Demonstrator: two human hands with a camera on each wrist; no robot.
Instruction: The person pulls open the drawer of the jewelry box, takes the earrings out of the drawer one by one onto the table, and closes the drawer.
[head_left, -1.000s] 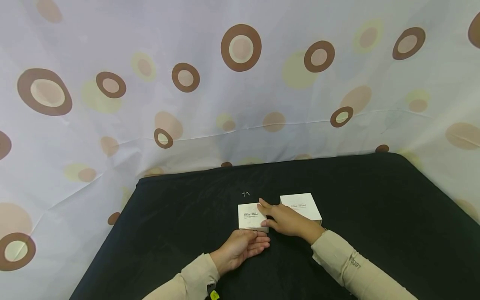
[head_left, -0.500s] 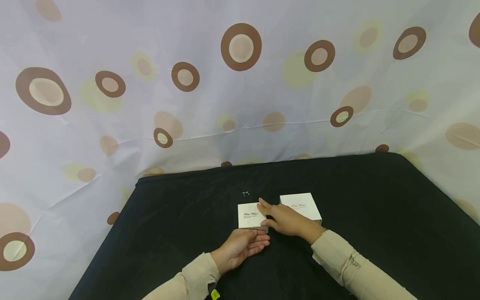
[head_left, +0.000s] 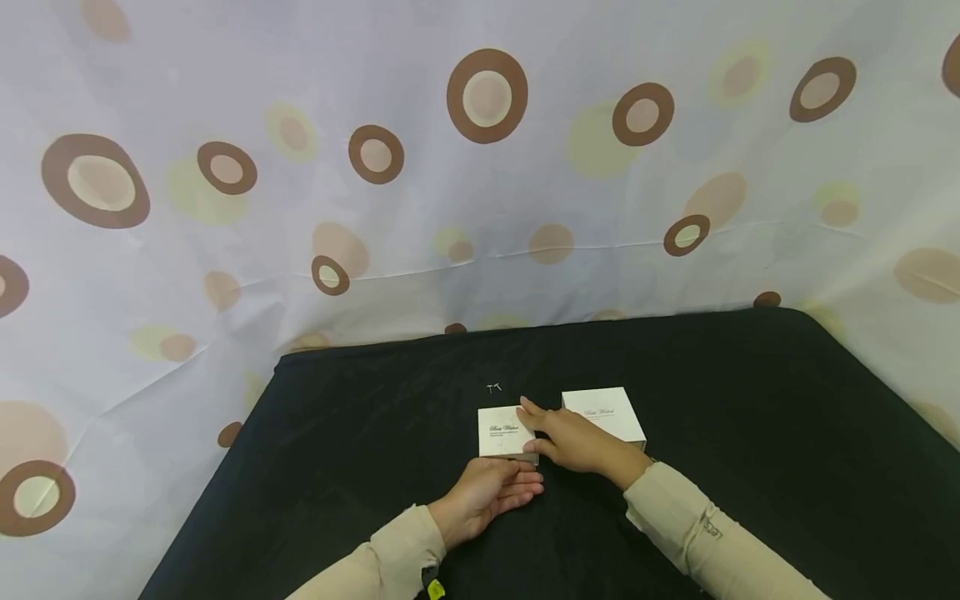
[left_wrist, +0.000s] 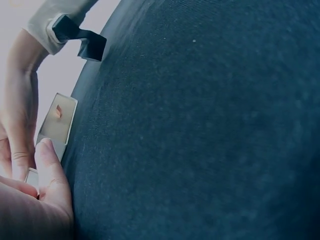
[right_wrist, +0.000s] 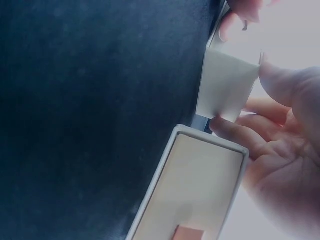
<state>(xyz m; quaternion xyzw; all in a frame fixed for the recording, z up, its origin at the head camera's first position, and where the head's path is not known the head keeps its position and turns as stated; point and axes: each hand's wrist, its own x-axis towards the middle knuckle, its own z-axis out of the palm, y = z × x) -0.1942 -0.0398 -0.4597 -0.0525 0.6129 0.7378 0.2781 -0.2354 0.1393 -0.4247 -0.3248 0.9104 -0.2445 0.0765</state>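
A small white box point(head_left: 504, 435) with "Best Wishes" printed on its lid lies on the black cloth. My right hand point(head_left: 576, 442) holds its right end, thumb at the near side and fingers over the top; the right wrist view shows that box end point(right_wrist: 227, 85) between thumb and fingers. At the near side of the box, my left hand point(head_left: 483, 498) pinches its front with thumb and forefinger, the other fingers lying loosely extended. A tiny dark bit shows at the left thumb in both wrist views; what it is stays unclear.
A larger white box point(head_left: 603, 411) with similar print sits just right, partly behind my right hand. An orange tab point(left_wrist: 58, 111) marks its near face. Two tiny pale pieces point(head_left: 493, 387) lie beyond the small box. A patterned curtain point(head_left: 420, 208) hangs behind the table.
Both hands and both boxes keep their places relative to each other. Only a slight shift of the whole head view shows.
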